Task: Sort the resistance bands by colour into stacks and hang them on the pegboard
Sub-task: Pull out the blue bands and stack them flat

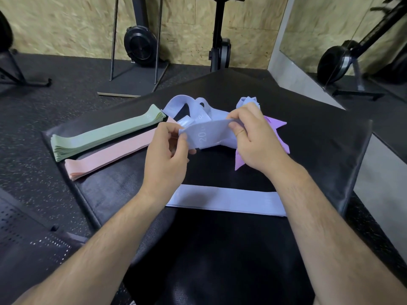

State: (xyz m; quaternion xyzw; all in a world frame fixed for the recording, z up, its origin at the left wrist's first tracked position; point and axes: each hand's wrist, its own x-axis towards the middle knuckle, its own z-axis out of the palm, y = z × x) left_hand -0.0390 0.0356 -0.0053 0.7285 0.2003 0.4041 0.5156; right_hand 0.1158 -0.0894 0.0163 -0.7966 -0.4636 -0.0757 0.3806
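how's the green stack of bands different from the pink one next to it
The green stack is sage green and looks thicker, with more layers showing at its near end; the pink stack is pale pink and thinner. The green stack lies farther from the person, the pink stack nearer. Both lie flat and straight, side by side on the black mat.

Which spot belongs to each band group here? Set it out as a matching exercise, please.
1 green stack
2 flat blue band
3 purple bands
4 blue band marked 20

A partly under the right hand
B nearest the person
C farthest left
D pinched by the left hand and the right hand

Pairs: 1-C, 2-B, 3-A, 4-D
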